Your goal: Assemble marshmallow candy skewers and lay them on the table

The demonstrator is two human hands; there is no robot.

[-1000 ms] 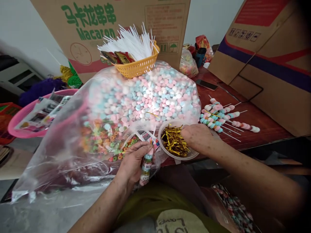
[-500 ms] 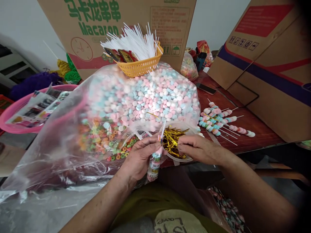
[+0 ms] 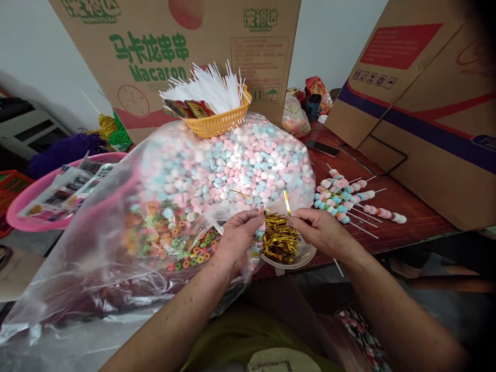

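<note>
My left hand (image 3: 239, 236) is closed on the top of a wrapped candy skewer (image 3: 256, 247), which hangs down below the fingers. Pinched between the fingers of my right hand (image 3: 318, 227) is a gold twist tie (image 3: 287, 201) that sticks up. Between the hands a clear plastic bowl (image 3: 309, 257) holds many gold twist ties (image 3: 281, 238). Behind them a big clear bag of pink, white and blue candies (image 3: 248, 160) covers much of the table. Ring-shaped candies (image 3: 186, 248) lie at its lower front, left of my left hand.
On the bag stands a yellow basket (image 3: 219, 124) with white sticks. Candy skewers (image 3: 341, 194) lie at the right on the red table (image 3: 411, 199), beside a phone (image 3: 323, 149). A pink basket (image 3: 23, 209) is at the left, with cardboard boxes (image 3: 209, 31) behind.
My right hand has come up out of the gold ties, with one tie now between its fingers. The view has tilted upward a little. My left hand still holds the wrapped skewer.
</note>
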